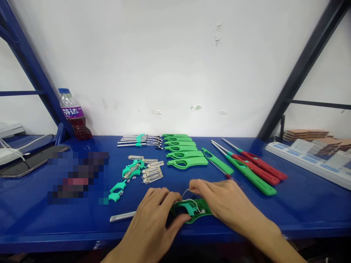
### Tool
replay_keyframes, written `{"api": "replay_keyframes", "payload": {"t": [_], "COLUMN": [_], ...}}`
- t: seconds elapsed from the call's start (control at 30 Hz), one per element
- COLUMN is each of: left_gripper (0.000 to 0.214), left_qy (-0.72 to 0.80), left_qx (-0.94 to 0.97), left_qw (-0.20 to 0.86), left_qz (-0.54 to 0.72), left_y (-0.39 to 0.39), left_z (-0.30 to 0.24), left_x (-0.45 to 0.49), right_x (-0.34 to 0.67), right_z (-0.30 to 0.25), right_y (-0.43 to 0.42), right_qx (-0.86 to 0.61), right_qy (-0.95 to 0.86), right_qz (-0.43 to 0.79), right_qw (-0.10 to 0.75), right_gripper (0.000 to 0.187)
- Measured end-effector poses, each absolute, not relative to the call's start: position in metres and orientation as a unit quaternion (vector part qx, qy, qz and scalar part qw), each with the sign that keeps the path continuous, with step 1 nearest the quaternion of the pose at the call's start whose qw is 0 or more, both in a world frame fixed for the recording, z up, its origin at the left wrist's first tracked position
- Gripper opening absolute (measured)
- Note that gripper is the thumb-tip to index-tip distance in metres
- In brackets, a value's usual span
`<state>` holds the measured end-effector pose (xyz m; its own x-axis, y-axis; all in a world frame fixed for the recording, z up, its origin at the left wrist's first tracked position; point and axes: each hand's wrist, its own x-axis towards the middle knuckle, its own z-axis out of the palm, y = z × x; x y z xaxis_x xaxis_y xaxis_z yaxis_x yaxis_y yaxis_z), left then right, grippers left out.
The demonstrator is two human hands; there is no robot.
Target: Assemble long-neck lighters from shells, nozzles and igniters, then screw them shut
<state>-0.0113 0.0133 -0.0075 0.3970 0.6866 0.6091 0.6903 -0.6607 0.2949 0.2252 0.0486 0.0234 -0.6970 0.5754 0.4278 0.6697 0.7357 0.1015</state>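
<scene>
My left hand (153,215) grips an open green lighter shell (206,207) at the table's front edge, its thumb near the teal trigger (189,209) inside. From under this hand a silver metal barrel (123,216) sticks out to the left. My right hand (231,202) rests over the shell's right end, and its fingertips pinch a thin pale tube (185,192) that loops up from the shell. A thin white wire (196,203) runs inside. Part of the shell is hidden by both hands.
Behind my hands lie several green shells (189,162), metal barrels with wires (131,145), teal triggers (117,187) and small clear parts (152,175). To the right are a red-tipped screwdriver (228,176), green lighter (252,176), red lighters (267,168) and power strip (309,162). A bottle (75,117) stands back left.
</scene>
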Motion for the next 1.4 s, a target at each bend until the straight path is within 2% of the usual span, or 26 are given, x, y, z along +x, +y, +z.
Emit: {"api": "replay_keyframes", "payload": {"t": [0.13,0.33,0.53,0.7,1.03,1.4], "left_gripper": [0.043,0.011,0.028,0.025,0.035,0.037], "left_qy": [-0.406,-0.404,-0.433,-0.459,-0.465,-0.443], "left_qx": [-0.833,-0.833,-0.836,-0.826,-0.83,-0.846], "left_qw": [0.025,0.03,0.036,0.061,-0.037,-0.064], "left_qz": [-0.374,-0.377,-0.336,-0.321,-0.305,-0.288], "left_y": [0.013,0.012,0.006,0.002,0.007,0.011], "left_z": [-0.007,-0.003,0.002,0.011,0.007,0.006], "left_x": [-0.011,-0.012,-0.032,-0.05,-0.052,-0.054], "right_x": [0.225,0.227,0.227,0.226,0.226,0.226], "right_z": [0.023,0.016,0.01,0.009,0.009,0.007], "right_y": [0.049,0.048,0.047,0.046,0.045,0.045], "right_qx": [-0.344,-0.335,-0.333,-0.331,-0.333,-0.34], "right_qy": [-0.909,-0.906,-0.899,-0.899,-0.896,-0.894], "right_qz": [-0.117,-0.111,-0.11,-0.101,-0.084,-0.074], "right_qw": [0.204,0.235,0.261,0.268,0.28,0.284], "right_gripper": [0.029,0.018,0.021,0.023,0.022,0.019]}}
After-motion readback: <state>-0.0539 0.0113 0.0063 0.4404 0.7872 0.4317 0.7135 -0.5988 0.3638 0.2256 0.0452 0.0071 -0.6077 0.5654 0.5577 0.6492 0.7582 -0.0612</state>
